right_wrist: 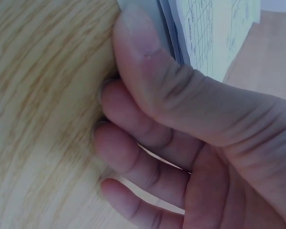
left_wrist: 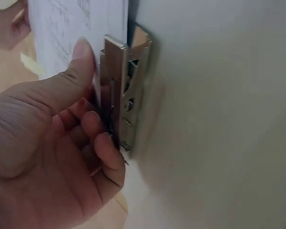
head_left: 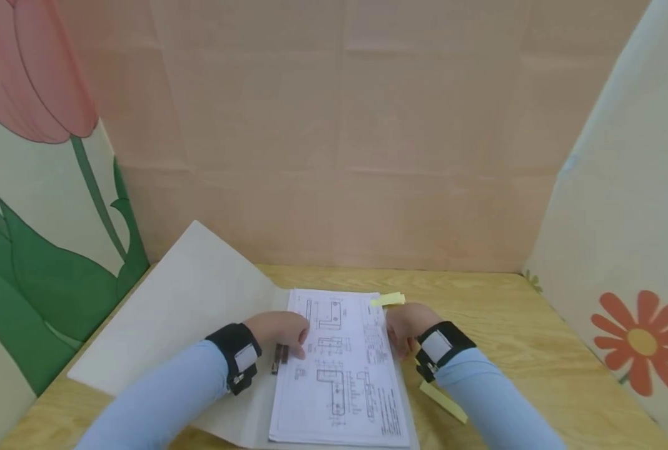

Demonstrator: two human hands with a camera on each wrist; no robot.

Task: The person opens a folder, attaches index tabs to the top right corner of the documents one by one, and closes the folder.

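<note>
A stack of white sheets with technical drawings lies in an open grey folder on a wooden table. My left hand is at the stack's left edge. Its thumb lies on the paper and its curled fingers press against the folder's metal clip, seen in the head view as a clip just below the hand. My right hand is at the right edge. There its thumb presses the side of the sheets and its fingers curl on the wood.
A yellow sticky note pokes out at the stack's top right, and another yellow strip lies under my right forearm. A tulip panel, a tan back wall and a flower panel enclose the table.
</note>
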